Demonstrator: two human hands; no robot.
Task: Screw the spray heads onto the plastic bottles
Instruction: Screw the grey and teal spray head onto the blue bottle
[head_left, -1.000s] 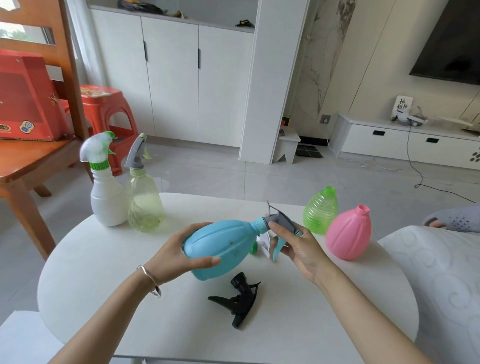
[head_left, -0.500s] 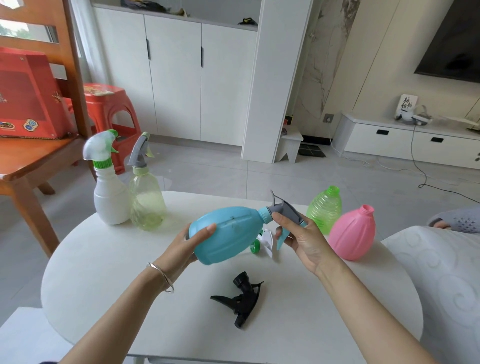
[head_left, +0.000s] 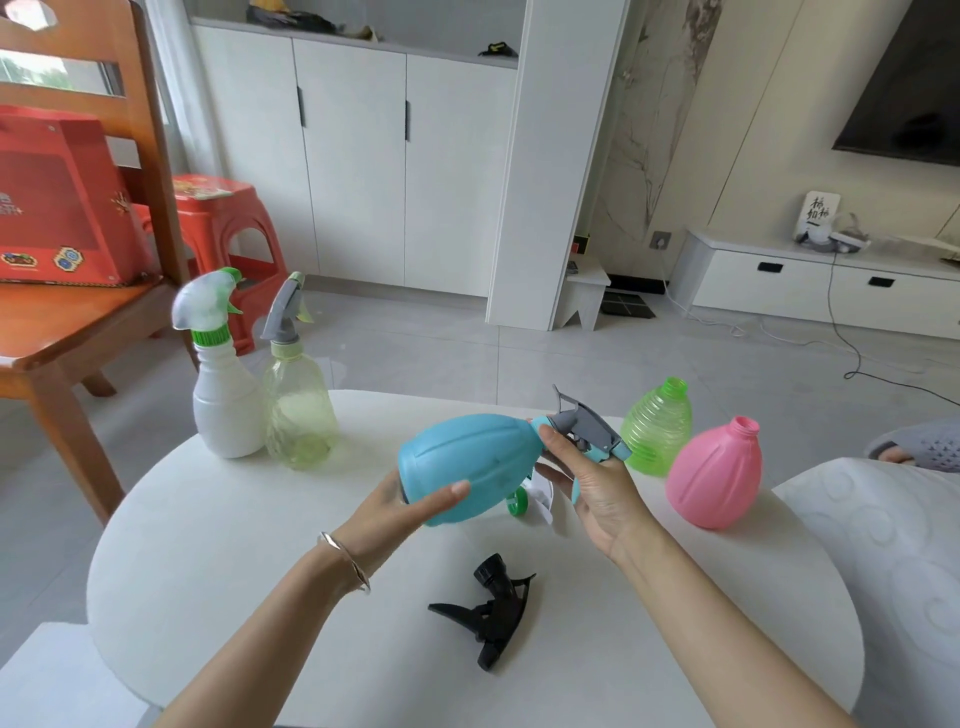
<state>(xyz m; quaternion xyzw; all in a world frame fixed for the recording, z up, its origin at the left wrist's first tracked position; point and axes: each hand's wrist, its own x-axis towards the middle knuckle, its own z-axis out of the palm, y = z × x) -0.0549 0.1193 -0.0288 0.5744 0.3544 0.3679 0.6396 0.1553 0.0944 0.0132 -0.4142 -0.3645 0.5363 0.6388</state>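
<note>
Left hand (head_left: 400, 514): curled round blue bottle (head_left: 467, 462), held sideways
Right hand (head_left: 597, 491): grey spray head (head_left: 589, 423) is pinched at the neck
Risk: threads may be crossed if it is turned askew

- Blue bottle (head_left: 467, 467), grey-and-blue head (head_left: 589, 423)
- Black head (head_left: 493, 613)
- Green ribbed bottle (head_left: 657, 428)
- Pink bottle (head_left: 714, 475)
- White bottle (head_left: 226, 405), green collar (head_left: 210, 336)
- Yellowish clear bottle (head_left: 298, 410), grey head (head_left: 284, 312)
- White table (head_left: 234, 545)
- Red stool (head_left: 223, 218)

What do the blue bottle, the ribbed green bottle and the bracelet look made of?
Blue bottle: opaque plastic, matte, soft even sheen. Ribbed green bottle: translucent glossy plastic, light shows through. Bracelet: probably metal, thin, silvery, bright glints.
</note>
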